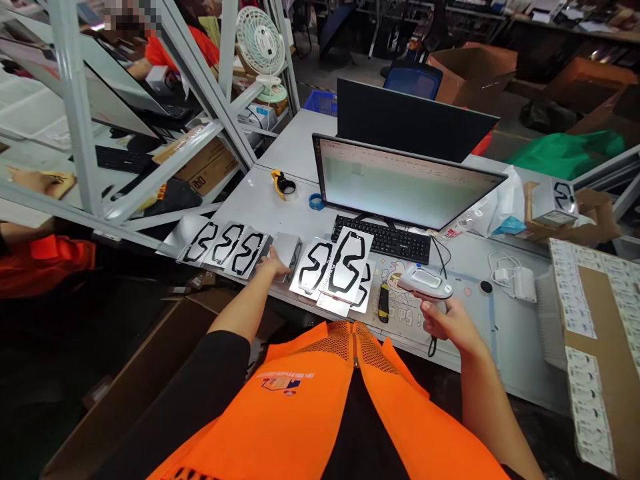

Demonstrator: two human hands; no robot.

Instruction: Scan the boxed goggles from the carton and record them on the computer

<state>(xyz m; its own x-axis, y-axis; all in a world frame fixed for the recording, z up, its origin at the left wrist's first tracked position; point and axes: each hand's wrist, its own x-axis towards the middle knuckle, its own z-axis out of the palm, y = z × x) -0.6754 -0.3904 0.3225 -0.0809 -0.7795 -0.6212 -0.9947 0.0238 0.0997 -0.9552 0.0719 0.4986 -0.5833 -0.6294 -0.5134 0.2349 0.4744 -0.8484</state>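
Note:
My right hand [447, 321] grips the handle of a barcode scanner [427, 283], grey and white with a dark wrist strap hanging below. At the desk's front edge my left hand [273, 265] has its fingers round the left side of a silver-white box [287, 247]. Left of that hand, several similar boxes [227, 244] with a black looped outline on top stand in a row. More such boxes [346, 264] lie to its right, stacked and overlapping. A black and yellow box cutter [383, 303] lies between these and the scanner.
A monitor [410, 183] and black keyboard [395, 240] stand behind the boxes. A tape dispenser [285, 185] and blue tape roll [316, 201] sit at the back left. White chargers with cables [523, 283] lie right. A metal frame [170, 167] borders the left; beyond it another person works.

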